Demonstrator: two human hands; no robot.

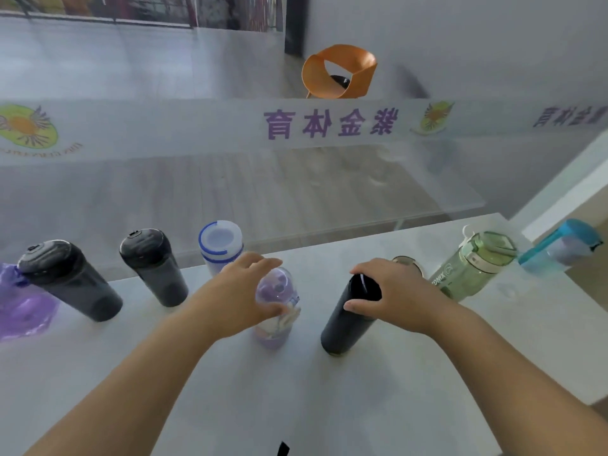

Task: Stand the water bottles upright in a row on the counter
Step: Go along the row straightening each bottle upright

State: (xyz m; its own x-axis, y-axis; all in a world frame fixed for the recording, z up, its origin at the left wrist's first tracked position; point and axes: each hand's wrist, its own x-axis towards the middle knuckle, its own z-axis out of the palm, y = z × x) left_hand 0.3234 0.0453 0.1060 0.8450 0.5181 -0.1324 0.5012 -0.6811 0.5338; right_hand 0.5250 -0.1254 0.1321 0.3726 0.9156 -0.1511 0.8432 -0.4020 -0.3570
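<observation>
Several bottles stand upright on the pale counter [411,373]. From the left: a dark bottle [72,284], a second dark bottle [154,269], a white bottle with a blue-ringed lid [219,245], a small purple bottle [276,311], a tall black bottle [348,322], a green bottle [473,264] and a blue bottle [559,246]. My left hand [245,291] curls round the purple bottle's upper part. My right hand [391,294] grips the top of the black bottle. A dark rim behind my right hand is mostly hidden.
A purple plastic bag [23,311] lies at the counter's left end. A glass panel with purple lettering [329,123] rises right behind the row. Beyond it stands an orange chair [339,72]. The counter's right edge drops off near the blue bottle.
</observation>
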